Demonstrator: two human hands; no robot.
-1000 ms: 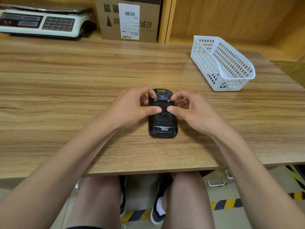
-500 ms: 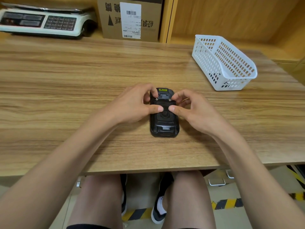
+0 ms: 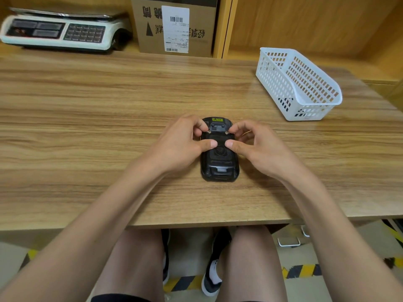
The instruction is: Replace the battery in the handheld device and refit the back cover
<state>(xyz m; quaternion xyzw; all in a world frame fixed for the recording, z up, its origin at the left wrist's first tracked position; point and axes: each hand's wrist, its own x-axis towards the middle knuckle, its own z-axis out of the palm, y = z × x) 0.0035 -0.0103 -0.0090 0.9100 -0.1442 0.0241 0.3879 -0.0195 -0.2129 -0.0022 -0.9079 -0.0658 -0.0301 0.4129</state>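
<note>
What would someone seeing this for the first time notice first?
Most striking is the black rugged handheld device lying back-up in the middle of the wooden table, near its front edge. The left hand and right hand meet over its upper half, thumbs pressing the back cover and forefingers at its two small metal fasteners. A white perforated plastic basket stands at the far right of the table.

Bare forearms with no sleeves, left hand (image 3: pixel 183 141) and right hand (image 3: pixel 259 149) ungloved at frame centre, dark shorts hem at bottom edge, bare knees, black-and-white sneakers (image 3: pixel 212 277), white socks
</note>
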